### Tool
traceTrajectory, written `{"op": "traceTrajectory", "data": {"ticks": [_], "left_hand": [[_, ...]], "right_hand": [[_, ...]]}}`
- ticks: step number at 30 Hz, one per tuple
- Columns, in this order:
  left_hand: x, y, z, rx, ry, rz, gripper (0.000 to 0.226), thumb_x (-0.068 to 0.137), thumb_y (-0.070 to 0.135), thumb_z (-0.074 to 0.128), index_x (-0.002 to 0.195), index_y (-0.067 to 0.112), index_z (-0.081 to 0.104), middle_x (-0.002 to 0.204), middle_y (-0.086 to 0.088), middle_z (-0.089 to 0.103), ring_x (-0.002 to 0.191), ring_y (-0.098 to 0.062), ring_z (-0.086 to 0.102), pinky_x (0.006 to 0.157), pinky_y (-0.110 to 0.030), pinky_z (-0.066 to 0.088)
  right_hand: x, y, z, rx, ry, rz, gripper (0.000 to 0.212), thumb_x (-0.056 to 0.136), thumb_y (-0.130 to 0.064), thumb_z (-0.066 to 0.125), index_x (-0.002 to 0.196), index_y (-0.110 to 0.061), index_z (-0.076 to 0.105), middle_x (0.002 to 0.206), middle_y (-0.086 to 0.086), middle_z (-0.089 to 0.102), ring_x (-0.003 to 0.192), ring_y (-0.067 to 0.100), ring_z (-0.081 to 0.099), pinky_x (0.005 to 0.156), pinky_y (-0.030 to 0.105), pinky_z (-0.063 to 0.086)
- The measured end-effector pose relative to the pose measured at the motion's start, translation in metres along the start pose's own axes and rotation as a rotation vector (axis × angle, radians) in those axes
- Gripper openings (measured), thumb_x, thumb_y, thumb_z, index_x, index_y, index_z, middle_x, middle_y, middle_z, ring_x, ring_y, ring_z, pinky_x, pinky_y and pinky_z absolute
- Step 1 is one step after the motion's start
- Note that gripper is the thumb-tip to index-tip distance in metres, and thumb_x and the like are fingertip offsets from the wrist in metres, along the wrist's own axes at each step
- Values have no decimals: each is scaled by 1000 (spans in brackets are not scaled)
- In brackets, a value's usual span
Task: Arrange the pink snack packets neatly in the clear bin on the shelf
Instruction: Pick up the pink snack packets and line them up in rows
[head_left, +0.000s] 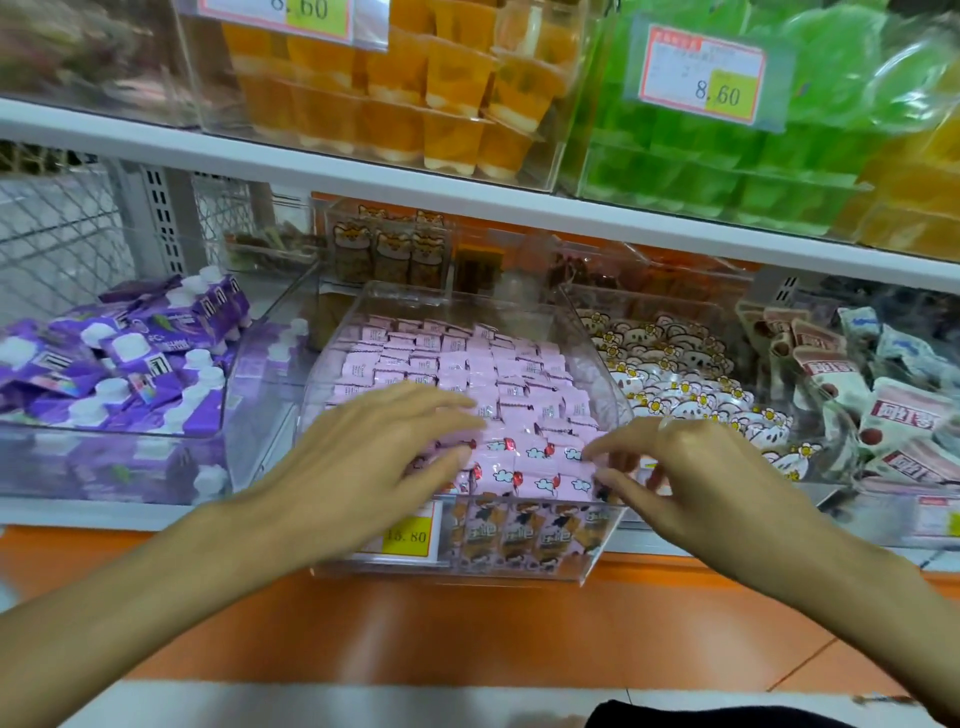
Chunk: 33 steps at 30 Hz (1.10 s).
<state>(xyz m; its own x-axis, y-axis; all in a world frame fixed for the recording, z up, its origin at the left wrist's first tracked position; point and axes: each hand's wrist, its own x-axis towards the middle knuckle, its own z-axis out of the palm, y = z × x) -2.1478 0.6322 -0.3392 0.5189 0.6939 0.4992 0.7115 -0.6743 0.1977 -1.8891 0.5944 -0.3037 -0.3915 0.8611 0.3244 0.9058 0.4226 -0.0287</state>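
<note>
both hands, left hand (358, 457) flat and right hand (696, 467) pinching, are tidying the front pink snack packets (535, 462) in the clear bin (467, 299); back rows looking finished.

Left hand (358, 457) hides front-left pink packets (457, 364). Price tag (410, 535) partly hidden behind it at 7 o'clock. Upper bins (363, 93) cut off at 12 o'clock, blurred.

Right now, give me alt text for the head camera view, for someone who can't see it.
Two bare hands, left hand and right hand, rest on pink snack packets filling a clear bin on a shop shelf. Purple pouches sit in the bin to its left, flower-printed packets to its right, orange jelly cups above.
</note>
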Motion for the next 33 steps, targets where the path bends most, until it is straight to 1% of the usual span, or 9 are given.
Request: {"op": "traceTrajectory", "data": {"ticks": [5,7,10,13,16,22,27,30,33], "left_hand": [[-7,-31,-35,-144,445,-278,26,89,20,61,114,27,56,113,12,56,103,-7,54,83,-33,46],[-16,-38,-34,-330,444,-473,33,86,17,63,115,26,51,114,6,55,99,-9,57,82,-29,48],[-26,-37,-19,-495,338,-635,34,89,16,61,120,26,50,108,13,57,87,8,55,71,-4,39],[-27,-30,-13,-609,339,-614,32,92,8,55,106,37,51,97,28,53,78,15,57,61,3,37],[-29,-29,-13,-646,355,-600,35,93,4,53,105,36,51,100,24,55,75,23,54,59,3,38],[-32,-40,-12,-688,347,-632,32,90,6,58,103,36,57,100,22,62,80,13,58,61,0,40],[-25,-55,-14,-644,325,-673,19,86,17,64,96,32,59,90,23,63,71,3,60,71,-25,48],[-22,-59,-16,-584,308,-652,18,84,19,67,94,31,57,95,18,63,74,-3,62,73,-26,45],[-23,-58,-18,-534,295,-629,17,82,25,66,93,33,56,96,22,62,74,1,59,70,-23,43]], "right_hand": [[34,-27,-4,149,114,-36,17,89,-33,59,104,-31,67,79,-17,60,58,-9,46,58,19,41],[57,-47,7,209,41,-99,18,91,-34,57,106,-31,66,82,-15,63,63,-2,53,62,24,46],[90,-75,36,270,-50,-165,22,94,-30,53,112,-25,65,99,-5,66,77,9,55,72,29,47],[111,-93,62,283,-93,-169,33,97,-30,50,127,-21,56,113,2,55,97,18,54,78,31,44],[125,-95,72,294,-170,-145,41,97,-36,47,136,-22,50,102,1,42,98,21,48,74,31,38],[149,-92,74,311,-226,-111,35,87,-47,61,115,-28,65,80,-14,38,83,9,40,70,26,31],[159,-97,73,380,-217,-57,25,79,-45,71,92,-24,72,80,-12,60,79,11,53,71,32,48],[157,-98,69,392,-170,-80,17,85,-39,67,81,-24,74,71,-7,67,68,11,56,64,31,48],[150,-102,70,219,-65,-183,23,95,-35,52,93,-22,70,84,-2,69,78,19,60,70,35,49]]}}
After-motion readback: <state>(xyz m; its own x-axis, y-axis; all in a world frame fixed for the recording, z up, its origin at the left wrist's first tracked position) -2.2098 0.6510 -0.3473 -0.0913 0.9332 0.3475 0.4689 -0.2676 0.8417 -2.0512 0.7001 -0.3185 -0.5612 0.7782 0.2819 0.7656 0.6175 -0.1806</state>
